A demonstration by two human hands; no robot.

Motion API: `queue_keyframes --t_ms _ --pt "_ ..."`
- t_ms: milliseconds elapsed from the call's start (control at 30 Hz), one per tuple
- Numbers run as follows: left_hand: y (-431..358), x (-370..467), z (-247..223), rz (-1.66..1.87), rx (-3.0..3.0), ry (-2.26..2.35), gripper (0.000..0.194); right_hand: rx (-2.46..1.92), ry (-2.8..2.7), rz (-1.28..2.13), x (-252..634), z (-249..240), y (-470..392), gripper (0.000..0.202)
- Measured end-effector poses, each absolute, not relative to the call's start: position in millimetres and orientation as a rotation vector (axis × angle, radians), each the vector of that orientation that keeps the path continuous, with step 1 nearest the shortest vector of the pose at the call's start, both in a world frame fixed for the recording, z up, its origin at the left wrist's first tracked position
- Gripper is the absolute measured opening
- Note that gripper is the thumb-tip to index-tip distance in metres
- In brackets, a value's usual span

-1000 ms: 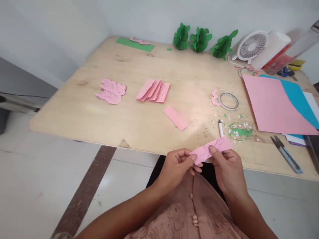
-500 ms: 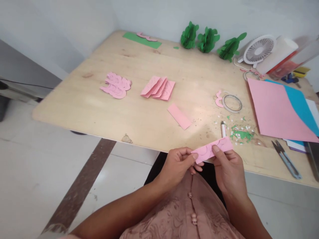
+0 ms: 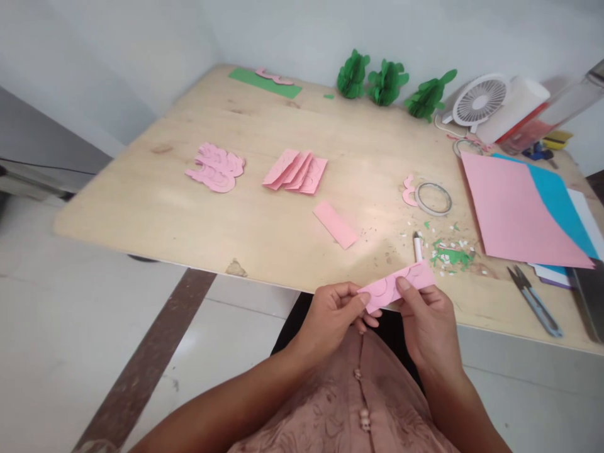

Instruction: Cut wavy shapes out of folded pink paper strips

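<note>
A pink paper strip (image 3: 384, 290) with curved outlines drawn on it is held between both hands over the table's front edge. My left hand (image 3: 337, 314) pinches its left end between thumb and fingers. My right hand (image 3: 427, 314) grips it further along, thumb on top and fingers underneath. Just beyond the strip lies a white pen (image 3: 418, 246) with a dark tip, beside green and white paper scraps (image 3: 450, 257). A plain pink paper piece (image 3: 335, 224) rests to the left, and behind it stand folded pink papers (image 3: 296, 171) with similar drawn lines.
Cut pink shapes (image 3: 216, 167) lie at the left. Tape rings (image 3: 433, 212), thread snips (image 3: 535, 302) and large pink sheets (image 3: 519, 214) occupy the right. Along the wall stand three green paper figures (image 3: 387, 83) and a white fan (image 3: 480, 100). A green strip (image 3: 265, 83) lies at the back left.
The view has shifted slightly, so everything appears a little lower and further left. Both hands keep the same hold on the pink paper strip.
</note>
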State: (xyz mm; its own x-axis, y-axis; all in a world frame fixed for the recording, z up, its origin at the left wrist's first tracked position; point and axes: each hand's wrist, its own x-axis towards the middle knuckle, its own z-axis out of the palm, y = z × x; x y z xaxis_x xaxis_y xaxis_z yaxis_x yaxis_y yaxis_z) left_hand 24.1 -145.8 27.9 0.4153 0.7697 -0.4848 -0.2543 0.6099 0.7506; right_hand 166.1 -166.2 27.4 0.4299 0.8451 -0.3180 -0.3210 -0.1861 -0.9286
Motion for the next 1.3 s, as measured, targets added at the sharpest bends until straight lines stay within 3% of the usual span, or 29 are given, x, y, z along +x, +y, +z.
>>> queue_keyframes --t_ms 1300 --pt "-149.0 24.2 25.1 0.723 0.757 1.033 0.038 -1.333 -0.569 1.211 163.2 27.7 -167.6 0.026"
